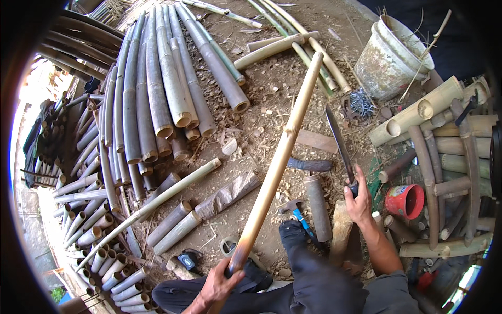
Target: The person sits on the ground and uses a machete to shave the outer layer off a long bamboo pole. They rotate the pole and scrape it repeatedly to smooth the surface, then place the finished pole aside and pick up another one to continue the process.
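My left hand [218,285] grips the lower end of a long pale bamboo pole [280,162], near a dark scorched patch. The pole slants up and away to the right, well above the ground. In my right hand [361,198] is the dark handle of a long-bladed knife [340,142]. Its blade points up and away, to the right of the pole and apart from it. Below, a hammer [300,215] with a blue handle lies beside my dark-shod foot [294,235]. A tape measure [189,259] rests on the ground left of the pole.
Long bamboo poles [154,78] are stacked at the far left, with many short cut pieces [112,261] below. A dirty white bucket [387,57] stands far right. Nearer are a red pot [405,202] and a bamboo frame [452,188]. Shavings litter the dirt floor [246,141].
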